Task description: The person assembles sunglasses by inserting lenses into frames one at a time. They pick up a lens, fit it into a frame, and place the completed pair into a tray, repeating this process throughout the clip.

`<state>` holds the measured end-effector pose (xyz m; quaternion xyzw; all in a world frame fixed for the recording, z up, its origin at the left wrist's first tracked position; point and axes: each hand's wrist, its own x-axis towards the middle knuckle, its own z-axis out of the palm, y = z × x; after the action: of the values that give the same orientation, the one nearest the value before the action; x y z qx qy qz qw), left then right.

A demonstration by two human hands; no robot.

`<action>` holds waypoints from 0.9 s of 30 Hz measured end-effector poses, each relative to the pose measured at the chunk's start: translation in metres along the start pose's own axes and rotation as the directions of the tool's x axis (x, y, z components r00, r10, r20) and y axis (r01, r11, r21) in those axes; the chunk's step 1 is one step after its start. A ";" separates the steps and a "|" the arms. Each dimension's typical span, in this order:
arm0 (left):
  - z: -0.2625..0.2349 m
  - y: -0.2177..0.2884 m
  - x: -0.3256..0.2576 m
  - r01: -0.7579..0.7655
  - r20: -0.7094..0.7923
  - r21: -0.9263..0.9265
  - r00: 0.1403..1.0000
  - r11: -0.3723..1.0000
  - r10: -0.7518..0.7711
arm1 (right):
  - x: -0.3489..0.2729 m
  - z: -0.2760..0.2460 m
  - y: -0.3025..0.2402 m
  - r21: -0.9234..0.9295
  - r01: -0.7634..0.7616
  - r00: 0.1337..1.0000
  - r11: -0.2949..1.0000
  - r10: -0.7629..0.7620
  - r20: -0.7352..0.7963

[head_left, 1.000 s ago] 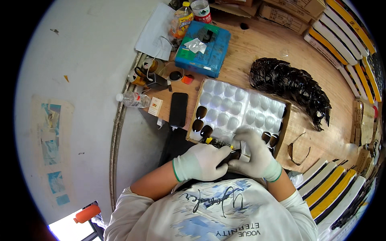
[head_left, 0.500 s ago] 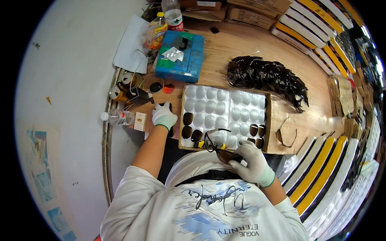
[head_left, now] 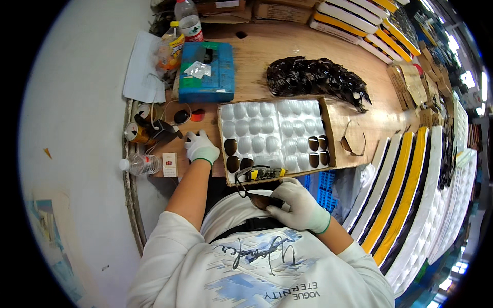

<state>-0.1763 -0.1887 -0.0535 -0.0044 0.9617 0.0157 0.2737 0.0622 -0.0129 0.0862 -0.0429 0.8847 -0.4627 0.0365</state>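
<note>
My right hand (head_left: 300, 206), in a white glove with a green cuff, grips a pair of dark sunglasses (head_left: 263, 199) by one lens side, close to my waist. One temple of the sunglasses reaches over the front edge of a shallow cardboard tray (head_left: 329, 134). The tray holds rows of pale, clear-looking lenses (head_left: 255, 125), with several brown lenses (head_left: 230, 146) at its front left and front right. My left hand (head_left: 202, 148), gloved the same way, lies on the table left of the tray, fingers stretched out. What is under its palm is hidden.
A yellow-and-black tool (head_left: 265, 174) lies at the tray's front edge. Beyond stand a blue case (head_left: 208, 90) and a heap of dark glasses (head_left: 316, 79). A cigarette pack (head_left: 170, 165), plastic bottle (head_left: 141, 164) and cans (head_left: 134, 132) sit left; one loose frame (head_left: 353, 138) lies right.
The whole view has shifted. A black phone-like object that showed beneath my left hand is no longer visible. My right hand, still holding the sunglasses, has drawn back from the tray's front right corner.
</note>
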 end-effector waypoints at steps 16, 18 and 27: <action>0.012 0.021 -0.015 -0.152 -0.447 -0.078 0.889 0.985 0.102 | -0.034 -0.044 0.039 0.072 -0.073 0.940 0.995 0.093 -0.328; 0.001 0.068 -0.038 -0.522 -0.440 -0.103 0.788 0.847 0.431 | -0.045 -0.063 0.052 0.252 -0.241 0.882 0.937 0.320 -0.346; 0.103 0.275 -0.087 -0.727 0.055 0.059 0.686 0.684 0.725 | -0.034 -0.129 0.119 0.479 -0.095 0.890 0.873 0.290 -0.351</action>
<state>-0.0533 0.0892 -0.0876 0.3872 0.8809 0.0862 0.2580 0.0772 0.1635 0.0622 0.1557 0.7410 -0.6463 -0.0949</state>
